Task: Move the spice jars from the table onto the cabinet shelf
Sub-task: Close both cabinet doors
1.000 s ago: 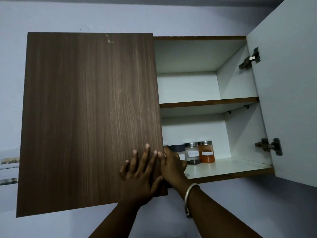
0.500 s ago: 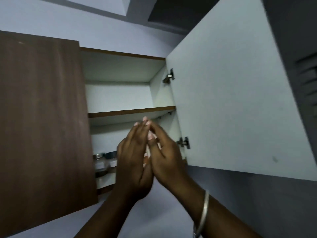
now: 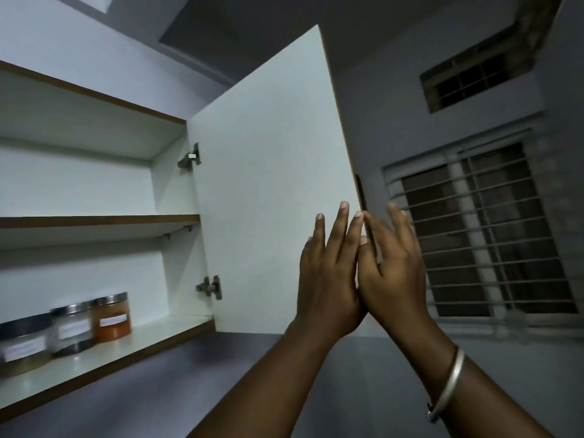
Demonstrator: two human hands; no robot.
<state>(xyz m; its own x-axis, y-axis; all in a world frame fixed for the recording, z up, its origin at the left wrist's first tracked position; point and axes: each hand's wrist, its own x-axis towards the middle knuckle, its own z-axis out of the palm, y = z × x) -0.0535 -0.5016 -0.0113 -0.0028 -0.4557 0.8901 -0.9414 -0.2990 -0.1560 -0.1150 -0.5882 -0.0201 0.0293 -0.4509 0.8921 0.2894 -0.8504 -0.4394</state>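
Observation:
Three spice jars stand in a row on the cabinet's lower shelf (image 3: 158, 335) at the lower left: an orange-filled jar (image 3: 111, 317), a pale jar (image 3: 73, 329) and a dark-lidded jar (image 3: 23, 344), all labelled. The right cabinet door (image 3: 268, 184) hangs open, its white inside facing me. My left hand (image 3: 328, 273) lies flat against the door's inner face near its free edge, fingers spread. My right hand (image 3: 392, 267) is at that same edge, fingers apart and curling around it. Neither hand holds a jar.
The upper shelf (image 3: 94, 220) carries nothing visible. Two metal hinges (image 3: 189, 159) (image 3: 209, 287) fix the door to the cabinet side. A barred window (image 3: 480, 235) and a small vent (image 3: 467, 80) are in the wall to the right.
The view has swung right, so the closed left door is out of frame. Both hands moved from in front of the shelves to the free edge of the open right door.

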